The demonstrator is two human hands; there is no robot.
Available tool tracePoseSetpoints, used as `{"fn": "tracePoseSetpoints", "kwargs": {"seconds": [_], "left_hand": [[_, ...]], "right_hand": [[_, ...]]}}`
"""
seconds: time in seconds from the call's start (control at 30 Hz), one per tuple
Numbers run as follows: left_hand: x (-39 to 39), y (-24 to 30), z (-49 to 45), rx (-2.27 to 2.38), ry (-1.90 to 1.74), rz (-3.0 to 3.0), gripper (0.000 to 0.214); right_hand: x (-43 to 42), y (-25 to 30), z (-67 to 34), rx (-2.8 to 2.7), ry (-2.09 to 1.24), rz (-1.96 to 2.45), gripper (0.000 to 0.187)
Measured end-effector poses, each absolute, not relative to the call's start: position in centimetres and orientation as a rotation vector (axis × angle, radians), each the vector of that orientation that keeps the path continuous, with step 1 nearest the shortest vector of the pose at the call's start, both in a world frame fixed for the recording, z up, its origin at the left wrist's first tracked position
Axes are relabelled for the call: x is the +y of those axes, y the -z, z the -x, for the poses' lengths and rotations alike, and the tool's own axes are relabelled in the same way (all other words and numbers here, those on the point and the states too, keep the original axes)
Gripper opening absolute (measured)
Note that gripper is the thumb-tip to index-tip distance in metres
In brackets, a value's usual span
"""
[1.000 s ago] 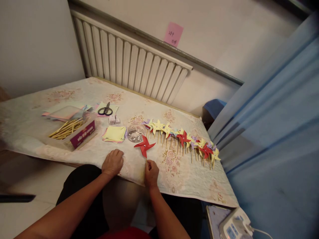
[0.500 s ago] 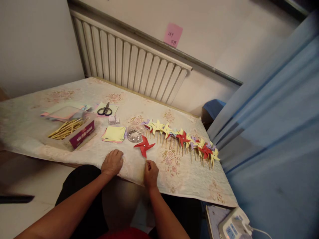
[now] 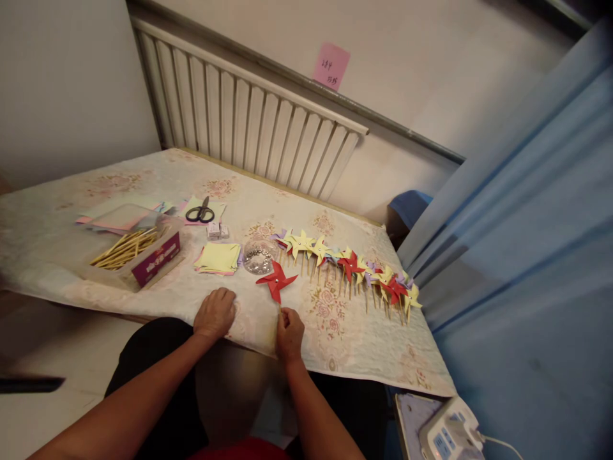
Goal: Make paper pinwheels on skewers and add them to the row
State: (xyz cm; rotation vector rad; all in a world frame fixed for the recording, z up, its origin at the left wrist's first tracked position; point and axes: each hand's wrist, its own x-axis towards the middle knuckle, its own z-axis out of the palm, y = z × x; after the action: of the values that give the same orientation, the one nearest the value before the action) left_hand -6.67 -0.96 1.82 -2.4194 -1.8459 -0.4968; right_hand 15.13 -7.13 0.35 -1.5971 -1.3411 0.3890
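Observation:
A red paper pinwheel (image 3: 276,281) is in my right hand (image 3: 290,333), whose fingers pinch its thin stick just below the blades. The pinwheel's blades face up near the table's front edge. My left hand (image 3: 215,313) rests on the cloth to the left, fingers curled in, with nothing visible in it. Beyond the pinwheel stands a clear round dish (image 3: 260,257) of small shiny pieces. A stack of yellow and coloured paper squares (image 3: 218,258) lies beside that dish, beyond my left hand.
Several finished pinwheels (image 3: 349,265) lie in a row on the right of the flowered tablecloth (image 3: 383,358). To the left are a box of sticks (image 3: 158,259), scissors (image 3: 200,212), small white boxes (image 3: 217,231) and paper sheets (image 3: 119,217). A power strip (image 3: 450,434) sits lower right, by a blue curtain (image 3: 522,287).
The view has shifted very slightly. Both hands and the red pinwheel keep their places.

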Motion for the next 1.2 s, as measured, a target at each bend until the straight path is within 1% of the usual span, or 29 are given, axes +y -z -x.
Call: {"fn": "tracePoseSetpoints", "kwargs": {"seconds": [0.37, 0.7, 1.0, 1.2], "left_hand": [[-1.0, -2.0, 6.6, -1.86, 0.451, 2.426, 0.02], [-0.7, -1.9, 6.6, -1.844, 0.489, 2.449, 0.018], [0.5, -2.3, 6.9, -1.797, 0.313, 2.503, 0.019], [0.7, -2.2, 7.2, -1.794, 0.306, 2.529, 0.019]], "right_hand": [[-7.2, -0.4, -15.1, -1.33, -0.394, 1.593, 0.019], [-7.1, -0.3, -15.1, -1.339, -0.382, 1.59, 0.02], [-7.0, -0.1, -15.3, -1.336, -0.387, 1.575, 0.019], [-6.9, -0.4, -15.3, -1.257, -0.418, 1.557, 0.019]]}}
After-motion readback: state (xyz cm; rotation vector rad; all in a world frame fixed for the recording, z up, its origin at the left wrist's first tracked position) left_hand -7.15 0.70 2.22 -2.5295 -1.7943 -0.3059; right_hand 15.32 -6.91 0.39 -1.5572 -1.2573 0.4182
